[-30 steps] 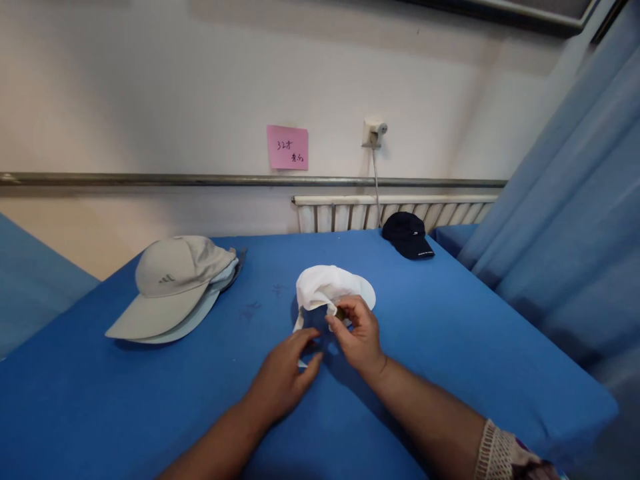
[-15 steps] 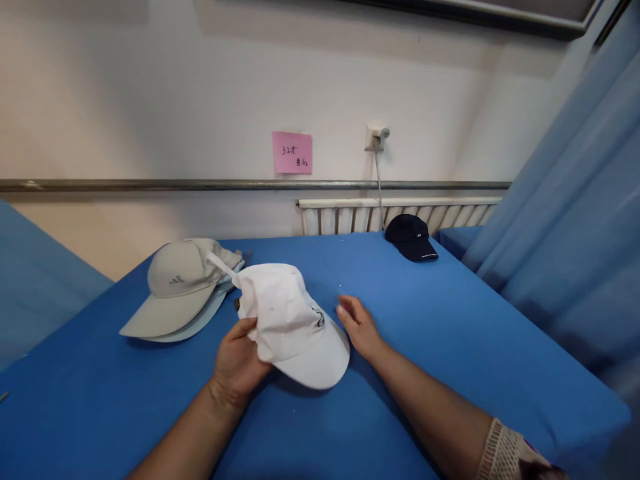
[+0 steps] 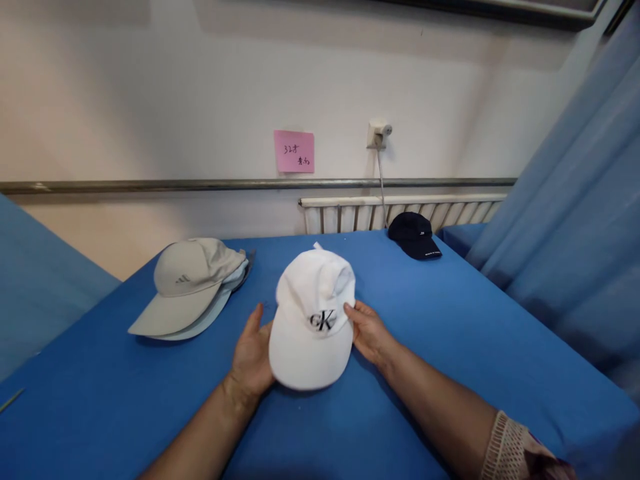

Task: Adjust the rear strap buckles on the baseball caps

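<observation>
A white baseball cap (image 3: 311, 357) with dark letters on its front is held above the blue-covered table, its brim toward me. My right hand (image 3: 369, 333) pinches the cap's right side, thumb on the front and fingers behind. At the cap's left edge is my left hand (image 3: 254, 353), palm turned toward it and thumb raised clear of the fabric. Its fingertips are hidden behind the cap, which it appears to touch. Left of my hands lies a stack of caps, a light grey cap (image 3: 187, 267) on top and a pale blue cap (image 3: 213, 313) beneath.
A dark navy cap (image 3: 413, 233) rests at the table's far right. Behind the blue table cover (image 3: 450, 347) are a wall with a pink note (image 3: 294, 151), a socket (image 3: 377, 135) and a white radiator (image 3: 345, 217). A blue curtain (image 3: 575, 200) hangs at right.
The white cap has turned so its lettered front faces me. My right hand has come onto its right side and taken hold. My left thumb has come off the cap.
</observation>
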{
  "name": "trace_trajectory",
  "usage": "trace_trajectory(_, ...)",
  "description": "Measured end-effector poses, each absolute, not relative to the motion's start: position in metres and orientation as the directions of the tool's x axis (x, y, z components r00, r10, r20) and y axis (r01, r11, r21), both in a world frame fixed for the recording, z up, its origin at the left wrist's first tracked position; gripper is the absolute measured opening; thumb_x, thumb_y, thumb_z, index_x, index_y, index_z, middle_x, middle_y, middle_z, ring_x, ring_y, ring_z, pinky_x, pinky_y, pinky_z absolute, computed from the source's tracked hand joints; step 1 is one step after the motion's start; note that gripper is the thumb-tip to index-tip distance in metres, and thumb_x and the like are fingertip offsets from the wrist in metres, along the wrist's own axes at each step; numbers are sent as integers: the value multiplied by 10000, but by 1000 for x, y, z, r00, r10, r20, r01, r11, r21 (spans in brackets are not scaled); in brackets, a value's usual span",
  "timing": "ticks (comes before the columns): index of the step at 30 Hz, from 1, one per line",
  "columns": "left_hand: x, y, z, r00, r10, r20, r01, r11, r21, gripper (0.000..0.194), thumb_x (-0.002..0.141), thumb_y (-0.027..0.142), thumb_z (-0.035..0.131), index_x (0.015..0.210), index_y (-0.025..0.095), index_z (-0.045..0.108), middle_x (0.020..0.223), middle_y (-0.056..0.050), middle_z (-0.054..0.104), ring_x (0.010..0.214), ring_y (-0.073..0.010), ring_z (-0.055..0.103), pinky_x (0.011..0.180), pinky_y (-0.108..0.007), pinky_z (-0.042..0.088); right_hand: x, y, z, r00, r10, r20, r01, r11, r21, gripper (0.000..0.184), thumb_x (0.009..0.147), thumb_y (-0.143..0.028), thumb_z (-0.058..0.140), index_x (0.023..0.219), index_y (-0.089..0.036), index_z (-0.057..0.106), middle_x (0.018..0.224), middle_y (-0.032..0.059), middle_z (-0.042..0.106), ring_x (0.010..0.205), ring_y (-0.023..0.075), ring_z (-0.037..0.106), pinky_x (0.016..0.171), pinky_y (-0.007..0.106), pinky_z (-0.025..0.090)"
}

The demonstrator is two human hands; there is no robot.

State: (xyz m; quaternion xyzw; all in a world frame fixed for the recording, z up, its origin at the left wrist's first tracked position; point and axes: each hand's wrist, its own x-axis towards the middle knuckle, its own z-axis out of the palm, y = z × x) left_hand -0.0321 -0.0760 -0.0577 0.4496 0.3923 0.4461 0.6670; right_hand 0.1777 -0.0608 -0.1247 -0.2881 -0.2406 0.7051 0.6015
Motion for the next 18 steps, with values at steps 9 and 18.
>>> trace_trajectory(9,-13,-81,-58,64,974,-219,-443,224,868,221,767,145,761,978,106,706,919,-116,769,774,-193,716,732,-275,603,201,-47,-126,70,986,-152,-715,-57,-697,346,699,-409,837,920,-211,659,900,15,759,785,163,703,709,277,556)
trace_trajectory(18,-155,-21,34,-581,812,-63,-475,-276,835,138,938,42,511,957,110,630,815,8,728,728,-80,682,655,-157,606,192,-54,-134,-45,985,-167,-464,-169,-869,524,585,-521,863,910,-165,657,787,38,709,625,130,634,593,259,473)
